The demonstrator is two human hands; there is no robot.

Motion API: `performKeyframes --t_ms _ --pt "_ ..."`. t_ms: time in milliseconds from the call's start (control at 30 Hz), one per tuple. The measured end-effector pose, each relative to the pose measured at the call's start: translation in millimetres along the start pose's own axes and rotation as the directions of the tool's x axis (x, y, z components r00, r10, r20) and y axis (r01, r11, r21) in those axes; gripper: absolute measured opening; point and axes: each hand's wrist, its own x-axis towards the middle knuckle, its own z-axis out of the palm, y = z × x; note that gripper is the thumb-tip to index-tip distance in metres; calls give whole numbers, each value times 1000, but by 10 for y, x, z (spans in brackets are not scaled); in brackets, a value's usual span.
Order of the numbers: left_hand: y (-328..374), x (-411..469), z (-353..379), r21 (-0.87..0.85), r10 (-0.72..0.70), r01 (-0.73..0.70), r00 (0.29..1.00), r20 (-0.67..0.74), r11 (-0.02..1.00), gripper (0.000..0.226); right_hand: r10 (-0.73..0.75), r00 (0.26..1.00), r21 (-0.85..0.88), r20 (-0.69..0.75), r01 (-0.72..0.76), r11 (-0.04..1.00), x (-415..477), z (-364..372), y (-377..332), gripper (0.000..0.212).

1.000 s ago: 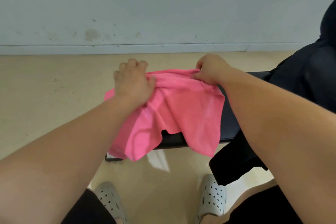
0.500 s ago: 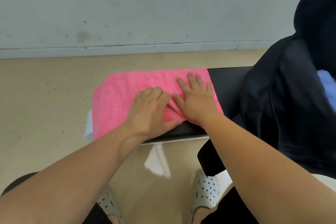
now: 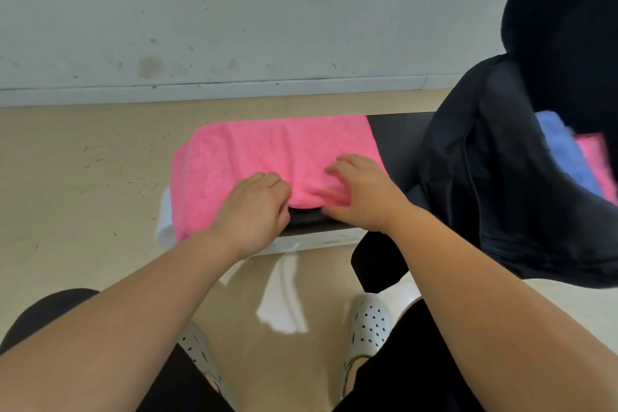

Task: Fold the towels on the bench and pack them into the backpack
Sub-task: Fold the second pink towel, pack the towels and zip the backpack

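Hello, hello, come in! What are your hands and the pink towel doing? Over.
Left hand, right hand gripping pink towel near edge. Towel flat on bench. Backpack open beside. Nothing blocking.

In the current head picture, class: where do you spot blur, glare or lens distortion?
Head view: right hand fingers slightly motion-blurred; glare patch on the floor below the bench; wide-angle lens bends the wall's base line; pink towel evenly lit.
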Motion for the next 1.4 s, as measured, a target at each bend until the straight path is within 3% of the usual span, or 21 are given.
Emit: performKeyframes --t_ms 67,100,200,333,467,533,600,667,767,833,900,1067,1133,1300,1400 --pt "11 -33 -30 -29 3 -3 1000 1 1000 18 -72 990 -88 -123 61 994 -48 -15 21 34" --pt "28 -42 -46 -34 6 -6 1000 6 999 19 -80 990 -161 -119 60 985 -64 -37 8 23" --pt "85 -50 -83 -34 15 -14 1000 24 999 19 -38 999 -331 -12 32 943 -115 -93 -55 18" --pt "169 -75 -99 -32 12 -10 997 82 999 12 96 992 -398 86 -54 916 -225 -107 -159 6" --pt "307 -103 -134 -74 33 -17 973 230 997 19 243 944 -446 223 -123 886 -355 -128 -337 10" --pt "349 -128 -158 -88 48 -21 950 309 996 22 246 931 -451 268 -105 886 -408 -192 -421 7" --pt "355 -164 -192 -125 49 -8 944 325 992 24 216 939 -426 269 -85 900 -425 -266 -498 22" --pt "337 -220 -233 -166 34 3 974 222 986 25 183 961 -374 207 -95 923 -365 -310 -587 36" --pt "215 -310 -296 -157 -103 91 992 -75 983 25 157 987 -308 36 -138 941 -146 -220 -690 49" --pt "24 -393 -325 -166 -263 232 945 -195 958 24 245 969 -256 22 -231 939 21 -101 -707 62" --pt "-188 -494 -340 -180 -425 391 877 -224 902 28 358 932 -237 66 -333 913 172 -11 -670 71" --pt "-352 -592 -274 -193 -753 733 655 -55 652 48 420 907 -242 40 -399 885 535 122 -567 63" --pt "-350 -566 -208 -198 -793 777 609 2 597 54 430 903 -236 -17 -422 875 667 143 -537 58" --pt "-501 -583 -80 -409 -845 751 522 -113 519 39 359 904 -339 -230 -421 842 901 87 -457 56" --pt "-579 -652 -45 -446 -851 740 512 -111 504 30 360 928 -291 -97 -373 881 1017 181 -640 71"
